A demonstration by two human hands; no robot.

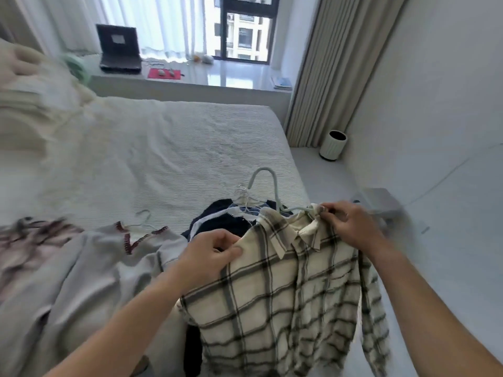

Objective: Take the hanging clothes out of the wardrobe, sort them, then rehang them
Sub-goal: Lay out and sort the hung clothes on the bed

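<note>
A cream plaid shirt (283, 303) on a pale green hanger (268, 183) hangs in front of me over the bed's near corner. My left hand (212, 254) pinches its left shoulder. My right hand (345, 224) pinches the collar at the right shoulder. Behind the shirt, dark navy and blue clothes (217, 221) lie piled on white hangers (243, 198). A grey top with red-stitched neckline (89, 268) lies to the left on its hanger, and a blurred pinkish patterned garment (30, 240) sits at the far left.
The white ribbed bed (168, 148) fills the middle. A window ledge (217, 74) at the back bears a laptop (119, 49) and a red mat (164, 74). A white cylindrical bin (333, 145) stands by the beige curtain (334, 72). A grey box (381, 204) lies on the floor at right.
</note>
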